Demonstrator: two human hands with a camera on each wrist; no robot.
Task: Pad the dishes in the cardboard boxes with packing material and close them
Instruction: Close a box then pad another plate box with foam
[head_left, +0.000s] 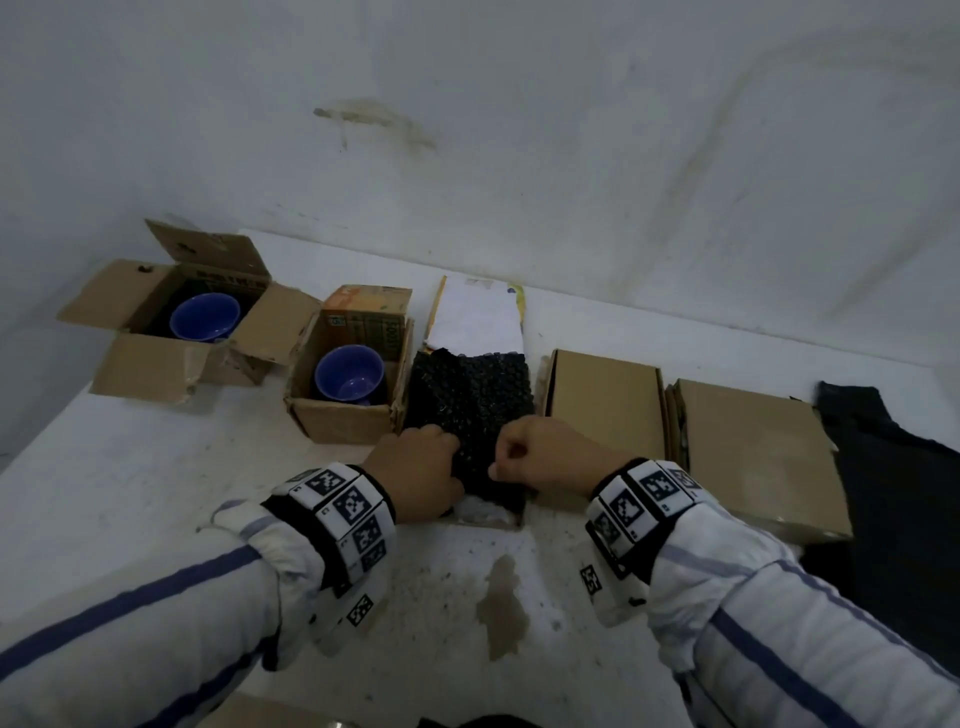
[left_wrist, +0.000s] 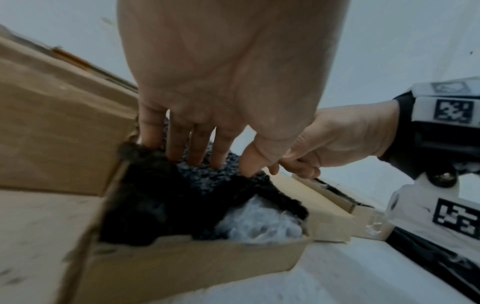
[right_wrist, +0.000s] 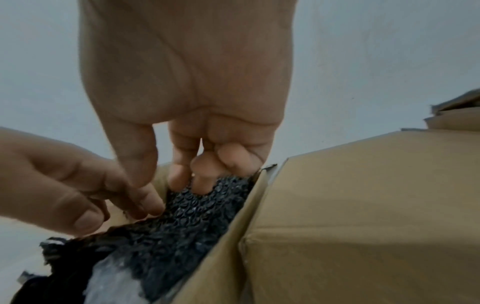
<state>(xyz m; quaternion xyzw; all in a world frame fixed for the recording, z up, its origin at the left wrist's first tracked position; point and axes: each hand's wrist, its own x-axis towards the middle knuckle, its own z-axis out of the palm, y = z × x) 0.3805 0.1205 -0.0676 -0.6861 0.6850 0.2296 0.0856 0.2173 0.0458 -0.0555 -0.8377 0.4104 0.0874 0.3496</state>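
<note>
An open cardboard box (head_left: 488, 521) stands at the middle of the table, its white-lined lid (head_left: 475, 317) folded back. Black bubble wrap (head_left: 470, 395) covers its inside, and clear plastic padding (left_wrist: 259, 224) shows beneath at the near end. My left hand (head_left: 415, 470) presses its straight fingers (left_wrist: 197, 148) down onto the wrap's near left part. My right hand (head_left: 540, 457) has curled fingers (right_wrist: 205, 181) and pinches the wrap's near right edge. Whatever dish lies under the wrap is hidden. Two open boxes at left each hold a blue bowl (head_left: 205, 316) (head_left: 349, 373).
Two closed cardboard boxes (head_left: 605, 402) (head_left: 753, 457) sit right of the middle box, the nearer one touching it. Dark cloth (head_left: 893, 493) lies at the far right. A brown stain (head_left: 501, 603) marks the white table (head_left: 156, 467) in front. A white wall rises behind.
</note>
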